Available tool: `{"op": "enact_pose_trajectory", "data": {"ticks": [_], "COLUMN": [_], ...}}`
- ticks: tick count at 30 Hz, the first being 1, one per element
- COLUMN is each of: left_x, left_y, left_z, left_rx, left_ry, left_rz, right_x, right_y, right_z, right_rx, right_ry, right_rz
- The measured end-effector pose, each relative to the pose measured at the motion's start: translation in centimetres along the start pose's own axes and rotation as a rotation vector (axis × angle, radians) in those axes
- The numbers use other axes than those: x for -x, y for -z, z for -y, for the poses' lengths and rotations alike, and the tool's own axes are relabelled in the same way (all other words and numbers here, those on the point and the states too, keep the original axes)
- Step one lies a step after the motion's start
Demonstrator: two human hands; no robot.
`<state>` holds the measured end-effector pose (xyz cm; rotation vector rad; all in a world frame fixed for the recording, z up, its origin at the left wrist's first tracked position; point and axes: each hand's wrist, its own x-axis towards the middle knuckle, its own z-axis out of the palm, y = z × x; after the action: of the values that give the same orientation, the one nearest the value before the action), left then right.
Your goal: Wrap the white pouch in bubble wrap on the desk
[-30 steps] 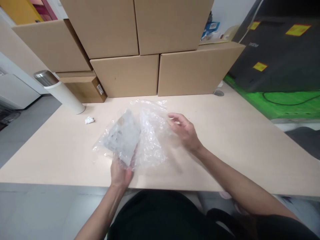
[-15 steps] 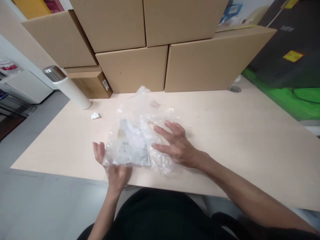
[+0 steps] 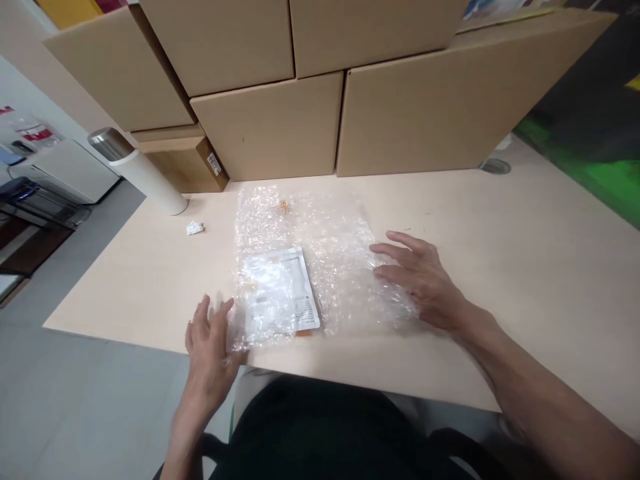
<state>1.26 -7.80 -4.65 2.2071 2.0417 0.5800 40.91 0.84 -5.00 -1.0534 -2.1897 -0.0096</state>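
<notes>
A sheet of clear bubble wrap (image 3: 325, 247) lies spread flat on the pale table (image 3: 500, 267). A white flat packet (image 3: 280, 293) with small print rests on its near left part. My left hand (image 3: 210, 343) is open at the wrap's near left corner, fingers apart, touching its edge. My right hand (image 3: 425, 277) lies flat and open on the wrap's right side, fingers spread and pressing it down.
Stacked cardboard boxes (image 3: 270, 127) line the back of the table. A white cylinder flask with a metal cap (image 3: 137, 172) lies tilted at the back left, a small crumpled white scrap (image 3: 195, 228) near it. Green and black surfaces stand at the far right.
The bubble wrap, bunched around the packet earlier, now lies spread flat. My left hand let go of the packet and moved to the wrap's corner; my right hand slid right across the wrap.
</notes>
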Motion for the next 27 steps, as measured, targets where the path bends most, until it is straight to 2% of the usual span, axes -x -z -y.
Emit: {"op": "enact_pose_trajectory", "data": {"ticks": [4,6,8,10,11,13,15,16,18,21,22,23,24,25,26,27], "left_x": [-0.6,-1.0,-1.3,-1.4,-1.4,-1.3,-0.9,-0.6,0.1,0.8,0.9,0.7,0.5,0.0,-0.5,-1.1], "left_y": [1.0,0.9,0.4,0.0,-0.1,-0.2,0.0,0.2,0.4,0.7,0.8,0.8,0.7,0.5,0.2,-0.1], "left_z": [-2.7,-3.2,-3.0,-2.3,-1.6,-0.1,1.8,2.6,3.8,3.4,2.7,1.8,0.8,-0.2,-1.2,-2.1], "left_rx": [0.046,0.189,0.409,0.632,0.731,0.909,1.038,1.052,0.93,0.453,0.291,0.164,0.077,0.048,0.06,0.063], "left_ry": [-0.264,-0.336,-0.242,0.027,0.187,0.473,0.65,0.692,0.67,0.432,0.331,0.233,0.16,0.097,0.061,0.075], "left_rz": [-0.03,-0.127,-0.349,-0.615,-0.707,-0.783,-0.755,-0.751,-0.809,-0.984,-0.984,-0.926,-0.809,-0.632,-0.433,-0.287], "right_x": [0.0,-0.1,-0.2,-0.2,-0.2,-0.1,0.1,0.2,0.5,0.8,0.8,0.9,0.9,1.0,1.0,1.0], "right_y": [-0.2,0.0,0.3,0.5,0.5,0.4,0.1,-0.1,-0.4,-0.8,-0.9,-0.9,-1.0,-1.0,-1.1,-1.1], "right_z": [-0.3,-0.5,-0.6,-0.5,-0.5,-0.4,-0.3,-0.3,-0.4,-0.7,-0.8,-0.8,-0.9,-1.0,-1.0,-1.1], "right_rx": [-0.033,-0.058,-0.09,-0.117,-0.125,-0.137,-0.158,-0.175,-0.211,-0.238,-0.24,-0.24,-0.236,-0.23,-0.221,-0.21], "right_ry": [0.011,0.001,-0.041,-0.069,-0.062,-0.018,0.028,0.037,0.034,0.025,0.029,0.034,0.041,0.052,0.063,0.077], "right_rz": [0.003,0.001,0.022,0.052,0.062,0.085,0.12,0.149,0.206,0.255,0.258,0.257,0.253,0.246,0.239,0.232]}}
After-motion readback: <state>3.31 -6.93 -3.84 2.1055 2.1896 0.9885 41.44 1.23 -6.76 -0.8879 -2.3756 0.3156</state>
